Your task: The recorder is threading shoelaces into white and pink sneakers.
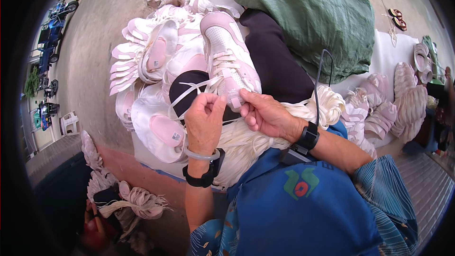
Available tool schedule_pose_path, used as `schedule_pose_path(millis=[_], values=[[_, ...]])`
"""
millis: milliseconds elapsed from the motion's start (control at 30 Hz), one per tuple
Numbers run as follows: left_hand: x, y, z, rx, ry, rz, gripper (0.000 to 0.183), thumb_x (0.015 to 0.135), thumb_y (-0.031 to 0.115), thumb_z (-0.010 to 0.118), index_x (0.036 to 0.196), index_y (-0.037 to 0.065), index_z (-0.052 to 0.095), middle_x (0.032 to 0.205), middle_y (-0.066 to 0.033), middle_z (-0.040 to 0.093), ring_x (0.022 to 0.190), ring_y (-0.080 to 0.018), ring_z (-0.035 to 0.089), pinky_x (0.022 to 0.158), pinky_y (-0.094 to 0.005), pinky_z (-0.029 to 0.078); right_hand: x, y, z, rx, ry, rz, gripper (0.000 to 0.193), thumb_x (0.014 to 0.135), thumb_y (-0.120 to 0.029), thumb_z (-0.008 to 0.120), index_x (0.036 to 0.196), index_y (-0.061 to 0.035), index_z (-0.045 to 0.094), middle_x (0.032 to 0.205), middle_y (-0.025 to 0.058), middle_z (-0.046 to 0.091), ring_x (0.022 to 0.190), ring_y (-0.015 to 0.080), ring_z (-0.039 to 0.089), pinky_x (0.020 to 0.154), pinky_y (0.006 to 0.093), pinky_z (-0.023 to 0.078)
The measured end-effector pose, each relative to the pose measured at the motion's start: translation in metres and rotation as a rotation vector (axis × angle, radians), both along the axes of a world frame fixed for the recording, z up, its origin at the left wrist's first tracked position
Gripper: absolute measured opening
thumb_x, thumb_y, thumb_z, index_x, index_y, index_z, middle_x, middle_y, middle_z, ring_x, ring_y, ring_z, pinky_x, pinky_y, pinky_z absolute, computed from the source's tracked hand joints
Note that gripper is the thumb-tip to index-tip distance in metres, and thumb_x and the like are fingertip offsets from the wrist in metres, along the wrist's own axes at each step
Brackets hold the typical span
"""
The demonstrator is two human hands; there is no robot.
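Observation:
A pink and white sneaker (222, 33) lies in front of me, its toe pointing away and its laces partly threaded. My left hand (206, 121) is closed in a pinch on a white shoelace (189, 87), which loops out to the left of the shoe. At the sneaker's ankle opening, beside the tongue, the thumb and forefinger of my right hand (270, 114) close on its edge. The other right fingers curl below. Whether a lace end is also between them is hidden.
Stacked pink and white shoe pieces (156, 52) crowd the left. A bundle of white laces (246, 149) lies under my wrists. A green cloth sack (308, 14) and black fabric (270, 42) lie beyond. More shoe pieces (379, 109) are at right; another person's arm (97, 218) shows lower left.

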State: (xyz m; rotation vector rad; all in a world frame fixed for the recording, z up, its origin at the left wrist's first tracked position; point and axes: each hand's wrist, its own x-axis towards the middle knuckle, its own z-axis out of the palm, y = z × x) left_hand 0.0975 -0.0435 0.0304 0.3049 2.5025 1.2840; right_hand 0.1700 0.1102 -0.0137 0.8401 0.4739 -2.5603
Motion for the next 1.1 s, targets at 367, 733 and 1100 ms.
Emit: schedule_pose_path(millis=[367,733,1100], values=[[0.036,0.002,-0.022,0.977,-0.979,0.214,0.038,0.097,0.027,0.049,0.121,-0.002,0.049,0.106,-0.0119,0.061,0.092,-0.0197,0.061,0.088,-0.0339,0.049,-0.001,0.001,0.006,-0.081,0.017,-0.023,0.035,0.096,-0.031,0.055,0.074,-0.0037,0.058,0.058,0.0026,0.057,0.04,0.0107,0.049,0.034,0.0235,0.039],[0.014,0.028,-0.05,1.286,-1.033,0.365,0.038,0.095,0.027,0.051,0.122,0.001,0.048,0.107,-0.0128,0.062,0.099,-0.0252,0.059,0.091,-0.0396,0.046,-0.013,0.032,0.052,0.424,0.082,0.447,0.028,0.092,-0.021,0.056,0.079,0.0024,0.063,0.059,0.0039,0.059,0.043,0.008,0.055,0.036,0.0227,0.044],[0.006,0.038,-0.054,1.369,-1.022,0.387,0.05,0.09,0.038,0.059,0.128,0.008,0.047,0.121,-0.0079,0.057,0.112,-0.023,0.054,0.096,-0.0408,0.043,-0.064,0.046,0.044,1.15,0.399,0.42,0.015,0.087,-0.01,0.057,0.094,0.0019,0.064,0.065,0.001,0.059,0.052,0.0055,0.055,0.043,0.0207,0.045]])
